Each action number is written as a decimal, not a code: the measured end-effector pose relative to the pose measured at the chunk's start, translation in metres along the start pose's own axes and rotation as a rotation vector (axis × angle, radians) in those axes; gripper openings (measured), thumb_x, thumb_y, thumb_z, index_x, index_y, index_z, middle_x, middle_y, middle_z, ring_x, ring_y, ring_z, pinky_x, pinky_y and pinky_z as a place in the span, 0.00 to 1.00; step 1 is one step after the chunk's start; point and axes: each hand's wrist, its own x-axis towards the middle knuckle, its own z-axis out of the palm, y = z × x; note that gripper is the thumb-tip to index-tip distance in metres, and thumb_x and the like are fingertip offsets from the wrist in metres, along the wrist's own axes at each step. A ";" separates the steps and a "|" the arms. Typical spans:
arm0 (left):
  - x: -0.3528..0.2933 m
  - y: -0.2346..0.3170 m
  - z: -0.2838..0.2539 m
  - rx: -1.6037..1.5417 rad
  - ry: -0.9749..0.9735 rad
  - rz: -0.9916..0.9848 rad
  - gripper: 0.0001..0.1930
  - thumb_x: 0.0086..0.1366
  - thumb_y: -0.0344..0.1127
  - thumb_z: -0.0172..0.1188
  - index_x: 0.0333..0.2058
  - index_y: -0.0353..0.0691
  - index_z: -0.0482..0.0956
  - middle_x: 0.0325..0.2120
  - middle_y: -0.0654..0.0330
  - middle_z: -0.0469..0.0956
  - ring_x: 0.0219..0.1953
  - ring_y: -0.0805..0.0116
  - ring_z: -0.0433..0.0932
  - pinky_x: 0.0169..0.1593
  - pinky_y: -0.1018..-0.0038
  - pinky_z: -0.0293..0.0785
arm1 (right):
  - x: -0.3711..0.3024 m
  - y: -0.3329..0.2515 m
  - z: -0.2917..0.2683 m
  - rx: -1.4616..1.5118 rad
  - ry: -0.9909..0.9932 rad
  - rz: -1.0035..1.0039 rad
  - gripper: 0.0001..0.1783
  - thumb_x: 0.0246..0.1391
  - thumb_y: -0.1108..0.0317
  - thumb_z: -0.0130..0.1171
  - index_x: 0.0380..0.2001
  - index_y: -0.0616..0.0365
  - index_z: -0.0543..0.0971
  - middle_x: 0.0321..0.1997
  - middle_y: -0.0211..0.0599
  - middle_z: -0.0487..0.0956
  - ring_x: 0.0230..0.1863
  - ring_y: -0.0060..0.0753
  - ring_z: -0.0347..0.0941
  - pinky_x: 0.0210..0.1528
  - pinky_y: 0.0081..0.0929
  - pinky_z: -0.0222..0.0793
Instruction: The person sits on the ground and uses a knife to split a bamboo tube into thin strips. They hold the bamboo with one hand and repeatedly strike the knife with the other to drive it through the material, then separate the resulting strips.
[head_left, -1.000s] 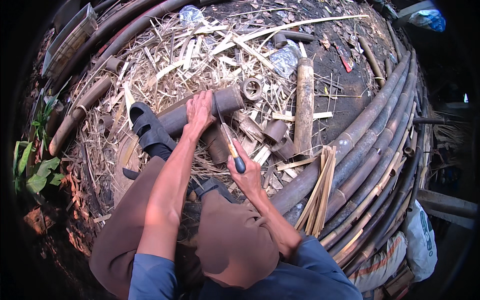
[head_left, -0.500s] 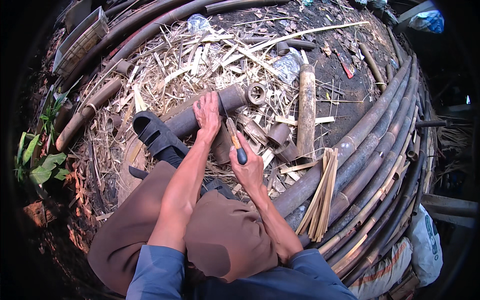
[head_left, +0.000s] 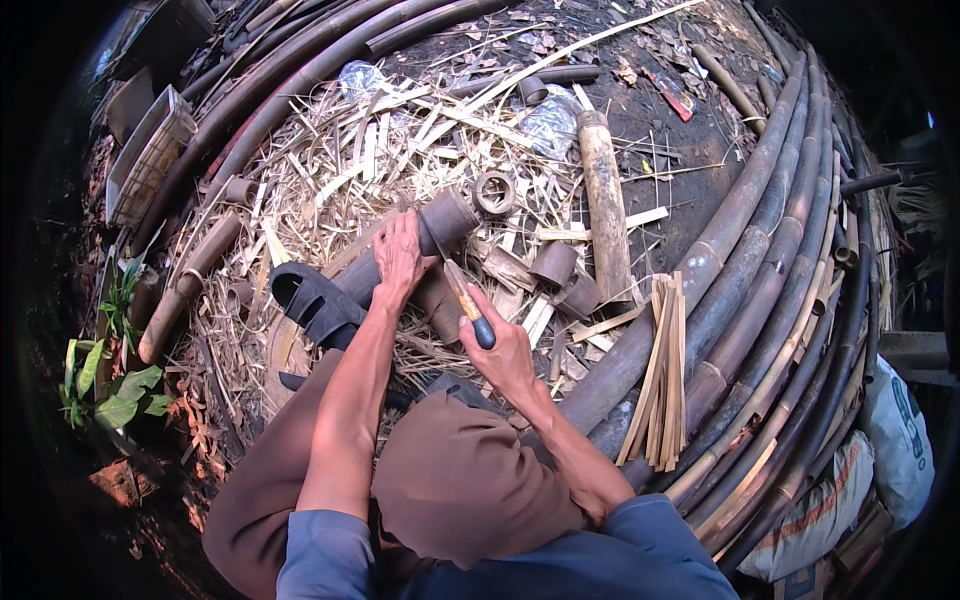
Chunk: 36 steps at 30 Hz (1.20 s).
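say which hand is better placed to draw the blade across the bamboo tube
Right, most likely: the right hand grips the handle, and the blade crosses the bamboo tube near its end. The left hand lies on the tube beside the blade, seemingly suited to steadying.

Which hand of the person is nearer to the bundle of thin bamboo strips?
Right. The right hand, gripping the bladed tool, is left of the bundle; the left hand, on the dark bamboo tube, is farther left.
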 end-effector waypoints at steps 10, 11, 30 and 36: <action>0.033 -0.008 -0.020 -0.217 -0.348 -0.088 0.37 0.43 0.46 0.75 0.49 0.36 0.68 0.50 0.48 0.74 0.56 0.48 0.70 0.54 0.50 0.65 | 0.004 -0.011 0.003 -0.079 0.060 -0.124 0.30 0.56 0.58 0.58 0.61 0.54 0.70 0.19 0.54 0.77 0.22 0.56 0.78 0.28 0.43 0.74; 0.029 -0.001 -0.022 -0.134 -0.348 -0.139 0.36 0.42 0.46 0.75 0.48 0.36 0.68 0.49 0.48 0.74 0.56 0.48 0.70 0.55 0.51 0.65 | 0.005 -0.006 0.008 -0.091 0.071 -0.142 0.30 0.56 0.57 0.58 0.61 0.53 0.70 0.20 0.54 0.78 0.22 0.56 0.78 0.29 0.45 0.75; 0.018 -0.031 0.022 -0.152 0.040 0.040 0.29 0.51 0.40 0.67 0.49 0.31 0.68 0.42 0.46 0.72 0.47 0.45 0.72 0.47 0.54 0.67 | 0.005 -0.032 0.006 -0.101 0.029 -0.081 0.30 0.55 0.61 0.61 0.61 0.50 0.70 0.22 0.54 0.78 0.23 0.55 0.78 0.28 0.42 0.74; 0.020 -0.018 0.018 -0.147 -0.028 -0.025 0.27 0.49 0.38 0.67 0.46 0.33 0.69 0.42 0.46 0.73 0.47 0.45 0.73 0.49 0.56 0.68 | -0.062 -0.013 -0.034 -0.136 0.061 -0.159 0.32 0.51 0.66 0.63 0.61 0.53 0.71 0.32 0.50 0.83 0.25 0.47 0.81 0.29 0.36 0.77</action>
